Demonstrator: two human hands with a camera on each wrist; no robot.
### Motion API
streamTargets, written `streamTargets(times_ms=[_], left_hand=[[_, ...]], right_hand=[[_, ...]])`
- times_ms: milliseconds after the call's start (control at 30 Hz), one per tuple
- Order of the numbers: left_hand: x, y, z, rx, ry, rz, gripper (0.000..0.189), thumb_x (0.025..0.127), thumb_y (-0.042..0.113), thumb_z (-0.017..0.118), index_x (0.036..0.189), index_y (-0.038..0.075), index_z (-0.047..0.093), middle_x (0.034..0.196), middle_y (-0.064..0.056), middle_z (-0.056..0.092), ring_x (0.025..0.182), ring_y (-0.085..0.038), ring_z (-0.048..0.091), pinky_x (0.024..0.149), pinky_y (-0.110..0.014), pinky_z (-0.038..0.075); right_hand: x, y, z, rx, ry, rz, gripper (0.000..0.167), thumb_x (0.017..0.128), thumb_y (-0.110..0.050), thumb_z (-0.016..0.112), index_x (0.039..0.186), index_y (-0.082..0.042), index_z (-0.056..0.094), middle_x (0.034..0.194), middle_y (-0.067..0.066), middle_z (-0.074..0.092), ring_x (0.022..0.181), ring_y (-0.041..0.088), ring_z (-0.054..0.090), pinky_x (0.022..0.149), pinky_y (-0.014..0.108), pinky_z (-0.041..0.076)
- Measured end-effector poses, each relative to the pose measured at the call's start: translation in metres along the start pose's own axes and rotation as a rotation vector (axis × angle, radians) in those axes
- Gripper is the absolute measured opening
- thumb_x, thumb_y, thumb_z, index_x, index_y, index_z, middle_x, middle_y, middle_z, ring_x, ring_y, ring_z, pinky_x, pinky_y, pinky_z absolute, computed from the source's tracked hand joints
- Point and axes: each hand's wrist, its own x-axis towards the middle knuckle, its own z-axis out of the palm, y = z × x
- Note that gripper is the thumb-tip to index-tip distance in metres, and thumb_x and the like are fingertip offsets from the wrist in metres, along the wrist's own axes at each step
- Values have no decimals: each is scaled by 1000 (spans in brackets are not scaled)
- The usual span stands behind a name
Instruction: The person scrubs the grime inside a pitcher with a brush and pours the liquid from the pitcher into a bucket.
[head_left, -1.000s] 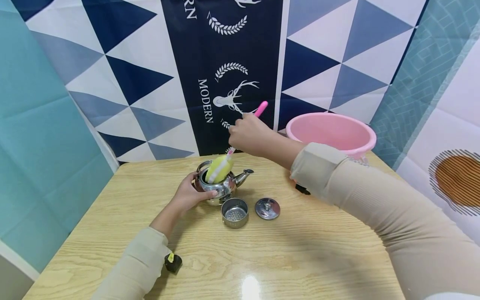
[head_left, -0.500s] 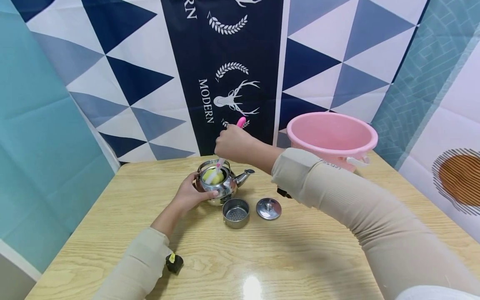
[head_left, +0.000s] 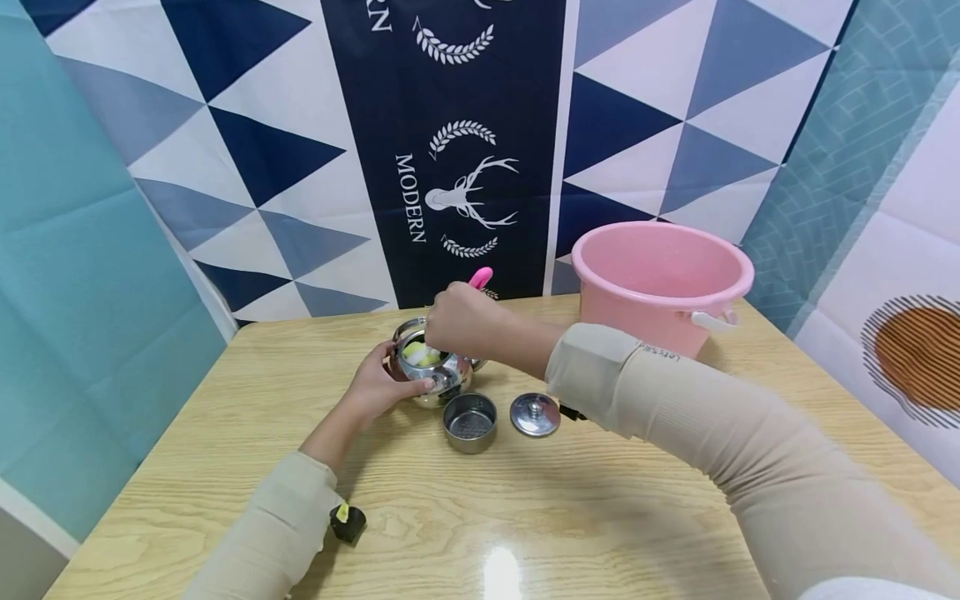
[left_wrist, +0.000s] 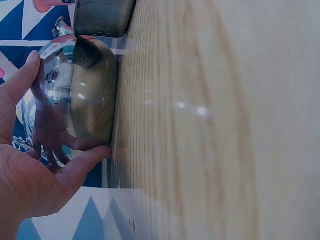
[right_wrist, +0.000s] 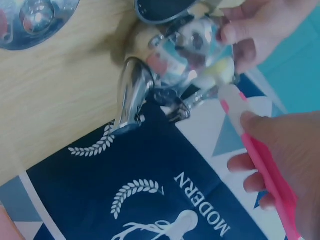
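My left hand (head_left: 377, 388) grips the side of a shiny steel teapot (head_left: 446, 386), thumb at the front, on the wooden table. In the left wrist view, that hand (left_wrist: 37, 172) lies against the mirror-like body. Over the pot's mouth, my right hand (head_left: 467, 319) holds a sponge brush by its pink handle (right_wrist: 269, 167). The yellow and white sponge head (head_left: 422, 355) sits down inside the opening. From the head view the right hand hides most of the spout (right_wrist: 135, 97). Just in front of the pot stands a steel strainer cup (head_left: 470, 423), with the lid (head_left: 535, 415) to its right.
A pink bucket (head_left: 637, 315) with a white handle stands at the back right of the wooden table (head_left: 450, 508). Patterned cloth (head_left: 442, 167) hangs right behind the table's far edge. A small black object (head_left: 347, 525) is beside the left sleeve.
My right hand has moved down and left with the brush. Its sponge head, partly above the mouth a second ago, has sunk into the teapot. The left hand keeps its place.
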Motion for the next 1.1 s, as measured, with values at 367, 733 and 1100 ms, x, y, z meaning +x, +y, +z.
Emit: streamTargets(times_ms=[367, 733, 1100], left_hand=[[0, -3, 1, -8, -2, 32, 97, 73, 28, 88, 148, 6, 32, 141, -14, 43, 123, -26, 44, 106, -43, 36], [0, 0, 0, -8, -1, 24, 98, 74, 28, 88, 149, 6, 30, 141, -14, 43, 125, -27, 43, 107, -44, 35], [0, -1, 0, -1, -3, 31, 97, 74, 28, 87, 149, 6, 30, 141, -13, 43, 126, -26, 44, 107, -44, 36]], right_hand=[[8, -24, 12, -306, 141, 145, 25, 98, -21, 50, 95, -20, 75, 93, 4, 69, 86, 26, 55, 86, 44, 35], [9, -4, 12, -373, 145, 50, 21, 96, -17, 53, 95, -18, 74, 97, 3, 71, 82, 18, 52, 85, 39, 28], [8, 10, 2, -298, 102, -27, 15, 93, -14, 64, 99, -21, 75, 98, -1, 73, 86, 16, 58, 88, 38, 27]])
